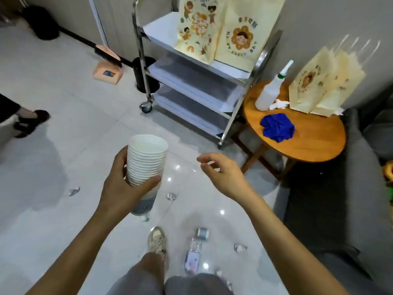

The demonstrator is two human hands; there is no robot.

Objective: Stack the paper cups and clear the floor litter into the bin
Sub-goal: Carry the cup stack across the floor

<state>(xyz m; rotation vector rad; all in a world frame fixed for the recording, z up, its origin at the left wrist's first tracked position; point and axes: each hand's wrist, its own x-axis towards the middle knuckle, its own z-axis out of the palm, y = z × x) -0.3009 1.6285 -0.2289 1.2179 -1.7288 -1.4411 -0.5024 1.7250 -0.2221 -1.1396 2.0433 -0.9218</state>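
Left hand [125, 184] clamped mid-height around our tall nested stack of white paper cups [146, 167], right hand [221, 175] loose and empty; light, crushable, we judge, so we grip gently.

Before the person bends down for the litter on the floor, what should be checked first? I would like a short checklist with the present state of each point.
1. Cup stack held firmly: ok, the left hand wraps around it.
2. Right hand free for picking up: ok, it is open and holds nothing.
3. Litter within view: ok, a plastic bottle, a lying cup and crumpled scraps are on the floor near the shoe.
4. All cups stacked: not ok, that lying cup is apart from the stack.
5. Bin located: cannot tell; a black cylinder stands behind the cart, but whether it is the bin is unclear.
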